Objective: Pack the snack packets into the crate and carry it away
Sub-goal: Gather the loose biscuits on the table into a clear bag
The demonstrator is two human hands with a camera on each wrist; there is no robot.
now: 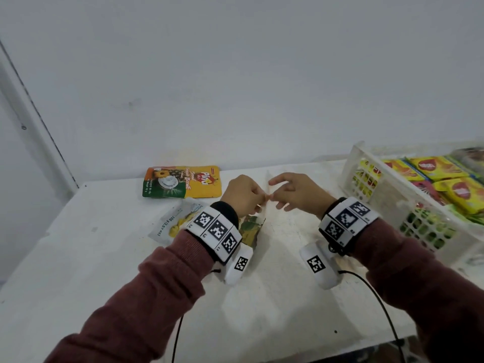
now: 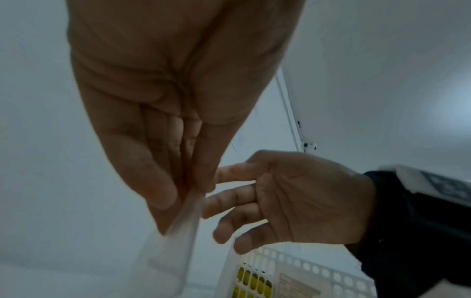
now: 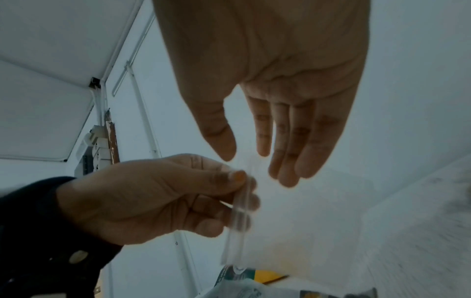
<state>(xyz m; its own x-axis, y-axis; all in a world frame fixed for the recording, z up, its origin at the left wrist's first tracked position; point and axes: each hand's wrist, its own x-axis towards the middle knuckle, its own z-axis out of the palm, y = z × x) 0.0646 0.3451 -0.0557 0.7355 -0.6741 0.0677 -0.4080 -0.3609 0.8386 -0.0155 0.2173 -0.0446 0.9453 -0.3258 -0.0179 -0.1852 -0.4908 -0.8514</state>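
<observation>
- A clear-edged packet (image 1: 255, 226) is pinched at its top seal by the left hand (image 1: 242, 196), above the white table (image 1: 275, 310).
- The right hand (image 1: 298, 191) is held just beside that seal, fingers loosely spread, gripping nothing.
- A pale packet (image 1: 171, 224) is seen lying left of the held one, a yellow-green packet (image 1: 182, 181) beyond it.
- The white crate (image 1: 387, 195) is seen right of the hands, packets inside.

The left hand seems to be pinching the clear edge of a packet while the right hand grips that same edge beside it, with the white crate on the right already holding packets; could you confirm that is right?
Not quite: the right hand grips nothing. The right wrist view shows its fingers straight and apart from the clear packet edge, which only the left hand pinches. The white crate on the right does hold packets.
</observation>
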